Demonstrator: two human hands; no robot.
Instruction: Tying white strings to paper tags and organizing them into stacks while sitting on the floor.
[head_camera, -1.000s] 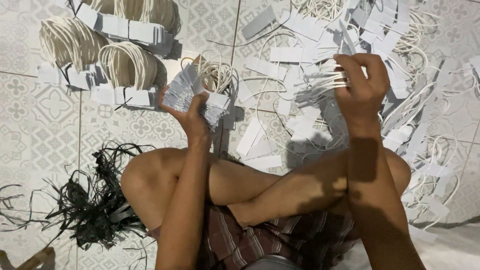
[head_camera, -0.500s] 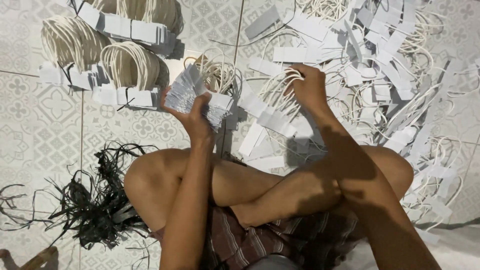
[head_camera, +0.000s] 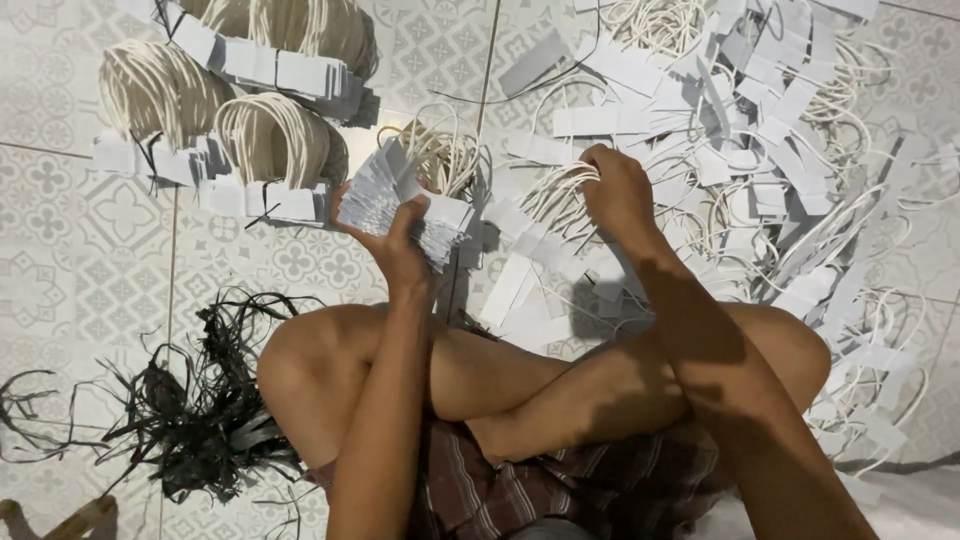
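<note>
Clearly left hand (head_camera: 395, 245) grips card stack (head_camera: 410, 200); right hand (head_camera: 618, 192) apart.

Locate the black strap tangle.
Head view, lower left: the black strap tangle lies on the tiled floor beside the person's left knee, below the bundled white cords.

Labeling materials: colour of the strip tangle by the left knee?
Black strips, head view.

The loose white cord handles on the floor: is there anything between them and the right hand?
Nothing visible. The right hand already rests on the loose white cord handles in the scattered pile. The left hand holds a stack of paper tabs off to the side.
</note>
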